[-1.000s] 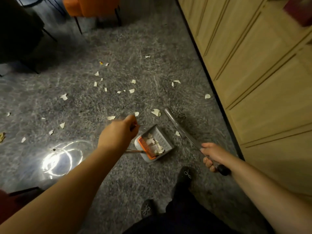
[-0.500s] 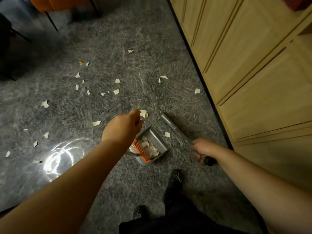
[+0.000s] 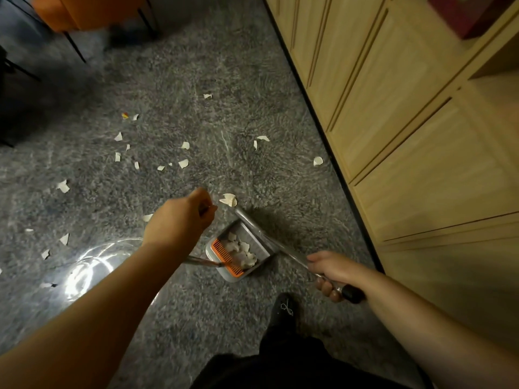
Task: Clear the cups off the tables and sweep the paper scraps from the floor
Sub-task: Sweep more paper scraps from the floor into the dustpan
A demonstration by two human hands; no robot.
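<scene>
Several white paper scraps (image 3: 184, 163) lie scattered over the grey carpet, the largest scrap (image 3: 229, 199) just beyond my left hand. A grey dustpan (image 3: 222, 272) with an orange comb sits on the carpet and has several scraps in it. My left hand (image 3: 179, 221) is fisted around the top of the pan's thin metal handle. My right hand (image 3: 331, 269) grips a silver broom pole (image 3: 255, 228) near its black end. The pole runs across the pan's right edge; the broom head is not visible. No cups are in view.
Light wooden cabinets (image 3: 407, 141) line the right side, close to my right arm. An orange chair (image 3: 84, 9) and dark chair legs stand at the top left. A bright glare (image 3: 90, 265) lies on the floor under my left forearm. My black shoe (image 3: 283, 310) is just behind the pan.
The broom pole has swung left against the dustpan's right edge. The small scrap that lay between pole and pan is no longer visible. Both hands keep their grips.
</scene>
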